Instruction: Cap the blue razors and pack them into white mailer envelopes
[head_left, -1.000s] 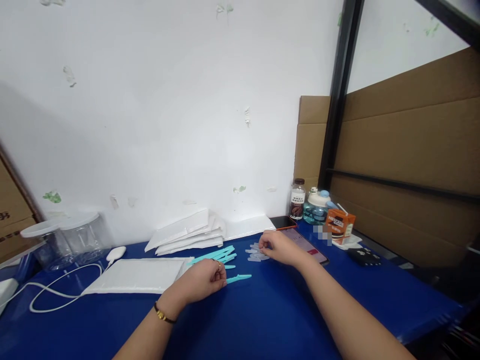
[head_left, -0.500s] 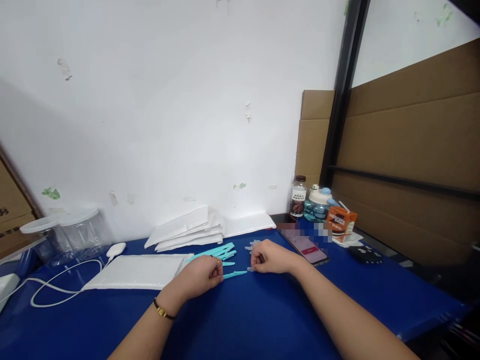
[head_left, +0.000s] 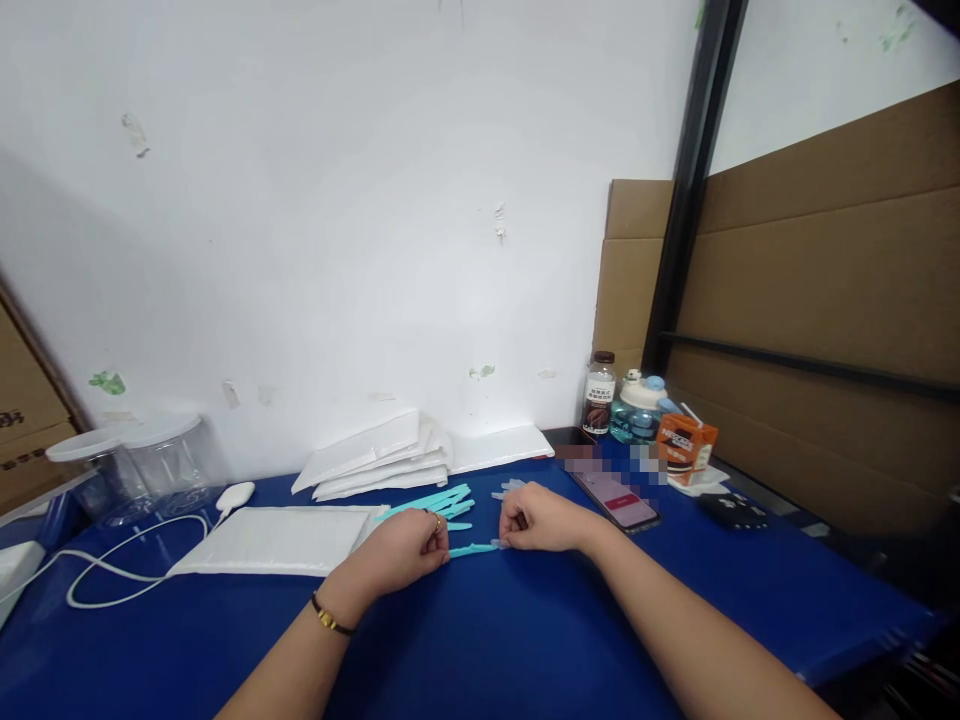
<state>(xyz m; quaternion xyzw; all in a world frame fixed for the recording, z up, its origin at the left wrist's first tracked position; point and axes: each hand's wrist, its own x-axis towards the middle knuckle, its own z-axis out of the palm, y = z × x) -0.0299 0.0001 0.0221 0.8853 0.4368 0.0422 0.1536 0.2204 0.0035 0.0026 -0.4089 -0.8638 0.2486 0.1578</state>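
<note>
Now a clear piece (head_left: 502,544) has reached the turquoise stick (head_left: 472,550).

The turquoise stick (head_left: 474,549) looks smooth plastic, the cardboard (head_left: 825,270) matt and papery.

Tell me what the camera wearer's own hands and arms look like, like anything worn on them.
Both are bare, with no gloves or sleeves in view. The left hand wears a thin gold-coloured ring, and a narrow dark band with a small gold-coloured piece circles that wrist. The right hand and its forearm show no jewellery.
</note>
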